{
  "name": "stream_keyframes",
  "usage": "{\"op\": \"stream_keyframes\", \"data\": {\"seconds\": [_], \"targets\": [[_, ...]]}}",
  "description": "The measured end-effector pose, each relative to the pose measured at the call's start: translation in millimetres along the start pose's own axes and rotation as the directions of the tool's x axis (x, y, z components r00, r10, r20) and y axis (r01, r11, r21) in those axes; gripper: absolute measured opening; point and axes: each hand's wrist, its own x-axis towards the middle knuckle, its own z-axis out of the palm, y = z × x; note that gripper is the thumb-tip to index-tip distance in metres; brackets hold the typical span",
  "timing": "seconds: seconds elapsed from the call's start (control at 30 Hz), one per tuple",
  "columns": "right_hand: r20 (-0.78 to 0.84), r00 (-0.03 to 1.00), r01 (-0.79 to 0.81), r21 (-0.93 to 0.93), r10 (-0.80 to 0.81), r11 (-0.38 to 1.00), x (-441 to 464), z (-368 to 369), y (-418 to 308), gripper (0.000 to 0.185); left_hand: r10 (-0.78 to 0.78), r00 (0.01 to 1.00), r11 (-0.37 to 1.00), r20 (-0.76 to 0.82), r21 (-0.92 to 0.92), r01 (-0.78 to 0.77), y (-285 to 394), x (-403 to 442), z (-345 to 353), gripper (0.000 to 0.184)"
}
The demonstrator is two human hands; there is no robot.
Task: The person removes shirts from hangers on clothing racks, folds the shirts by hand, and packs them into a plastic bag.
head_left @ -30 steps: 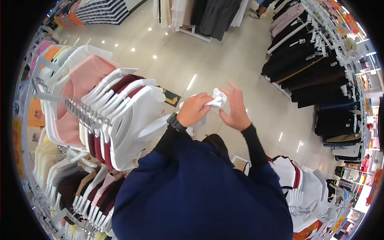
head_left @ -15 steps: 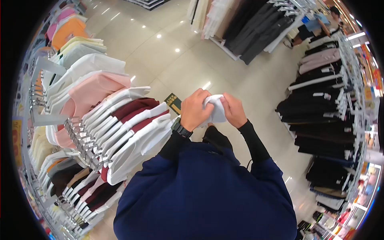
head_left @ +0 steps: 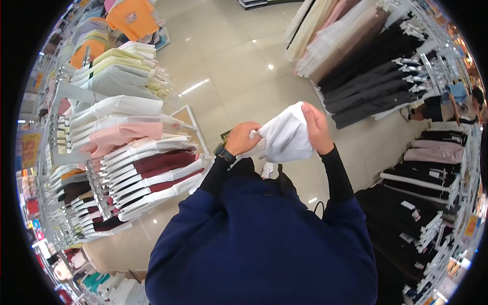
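A white cloth item (head_left: 287, 136), partly unfolded, hangs between my two hands in front of my body. My left hand (head_left: 244, 137), with a dark watch at the wrist, pinches a narrow bunched end of it. At the opposite side my right hand (head_left: 317, 128) grips the upper corner, thumb on the near face and the other fingers mostly hidden behind. Folds run across the cloth, and its lower edge droops over the floor. Whether it is a garment or a bag cannot be made out.
At left stands a rack of white, pink and maroon tops (head_left: 165, 165). Dark trousers (head_left: 361, 96) hang at upper right, with black clothes (head_left: 401, 213) on another rack at lower right. A person (head_left: 442, 108) is at the far right. Tiled floor (head_left: 218, 84) lies ahead.
The white cloth has opened out from a small bundle to a wide sheet. My hands have moved farther apart. The view has turned, bringing the trousers and racks into different positions.
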Motion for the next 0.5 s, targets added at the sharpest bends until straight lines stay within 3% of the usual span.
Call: {"op": "stream_keyframes", "data": {"seconds": [0.13,0.23,0.3,0.33,0.43,0.5], "targets": [[0.115,0.993,-0.028,0.078,0.019,0.997,53,-18,-12,0.034,-0.145,0.987,0.980,-0.062,-0.150,0.135,-1,39,-3,0.015],[0.195,0.981,0.018,-0.005,-0.017,1.000,102,-28,-9,0.032,-0.285,0.951,0.687,-0.118,-0.717,0.117,-10,69,-4,0.020],[0.232,0.972,0.034,-0.061,-0.019,0.998,135,-28,-13,0.031,-0.178,0.982,0.619,-0.063,-0.783,0.061,-24,86,-6,0.026],[0.253,0.967,0.042,-0.089,-0.018,0.995,151,-28,-12,0.030,-0.116,0.992,0.581,-0.046,-0.814,0.030,-30,97,-10,0.029],[0.326,0.945,0.061,-0.131,-0.015,0.990,211,-27,-7,0.029,-0.020,0.999,0.840,0.041,-0.542,0.039,-28,135,-43,0.032],[0.318,0.948,0.059,-0.111,-0.020,0.992,251,-18,-5,0.029,-0.013,1.000,0.873,-0.021,-0.488,0.001,-37,167,-57,0.035]]}}
